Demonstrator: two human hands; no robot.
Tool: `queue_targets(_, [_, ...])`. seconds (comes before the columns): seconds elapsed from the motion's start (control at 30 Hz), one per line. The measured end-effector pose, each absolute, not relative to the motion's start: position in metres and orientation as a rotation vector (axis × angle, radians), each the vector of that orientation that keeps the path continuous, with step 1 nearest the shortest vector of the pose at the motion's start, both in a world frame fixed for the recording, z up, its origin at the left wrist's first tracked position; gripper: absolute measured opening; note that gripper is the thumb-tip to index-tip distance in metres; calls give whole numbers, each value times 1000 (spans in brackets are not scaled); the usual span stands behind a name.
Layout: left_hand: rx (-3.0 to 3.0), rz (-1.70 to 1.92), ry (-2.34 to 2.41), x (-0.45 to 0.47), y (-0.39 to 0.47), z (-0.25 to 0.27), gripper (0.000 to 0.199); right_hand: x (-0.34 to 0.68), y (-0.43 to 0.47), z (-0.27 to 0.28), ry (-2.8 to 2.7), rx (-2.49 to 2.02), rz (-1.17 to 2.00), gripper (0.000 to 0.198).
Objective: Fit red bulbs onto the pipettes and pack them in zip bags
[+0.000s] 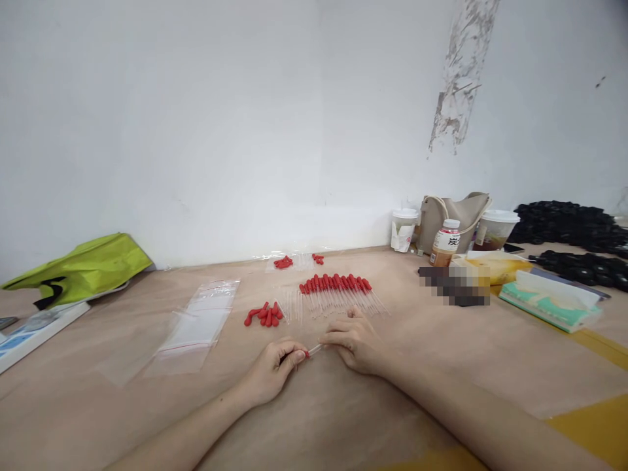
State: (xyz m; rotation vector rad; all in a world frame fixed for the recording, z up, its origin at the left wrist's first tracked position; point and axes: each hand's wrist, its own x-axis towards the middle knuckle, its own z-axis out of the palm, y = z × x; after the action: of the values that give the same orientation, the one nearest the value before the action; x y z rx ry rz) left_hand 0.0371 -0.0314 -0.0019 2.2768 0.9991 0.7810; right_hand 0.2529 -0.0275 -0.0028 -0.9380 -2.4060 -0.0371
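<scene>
Near the middle of the table, my left hand (275, 369) pinches a red rubber bulb (307, 354), mostly hidden by the fingers. From it a thin clear dropper tube (314, 350) points toward my right hand (356, 340), whose fingers are closed on its other end. Whether the tube sits inside the bulb or only touches it, I cannot tell. Beyond my hands lies a row of droppers with red bulbs (337, 285), their clear tubes slanting toward me. Several loose clear tubes (293, 306) are left of that row, with a small pile of loose red bulbs (268, 316) beside them.
Clear zip bags (201, 320) lie on the left, near a yellow-green bag (93, 261). Farther back, a plastic bag holds more red bulbs (283, 262). At right stand a lidded cup (404, 229), a drink bottle (445, 242), a handbag (458, 212) and a tissue pack (549, 304).
</scene>
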Motion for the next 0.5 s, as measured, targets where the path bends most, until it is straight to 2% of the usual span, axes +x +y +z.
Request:
queue_targets(0.1, [2284, 755, 1019, 38, -32, -1, 27, 254, -25, -4, -2430, -902, -111, 30])
queue_targets(0.23, [2293, 792, 1103, 38, -33, -3, 21, 252, -30, -5, -2395, -911, -184, 26])
queue_targets(0.5, [2460, 863, 1049, 38, -39, -5, 20, 242, -40, -13, -2348, -933, -115, 19])
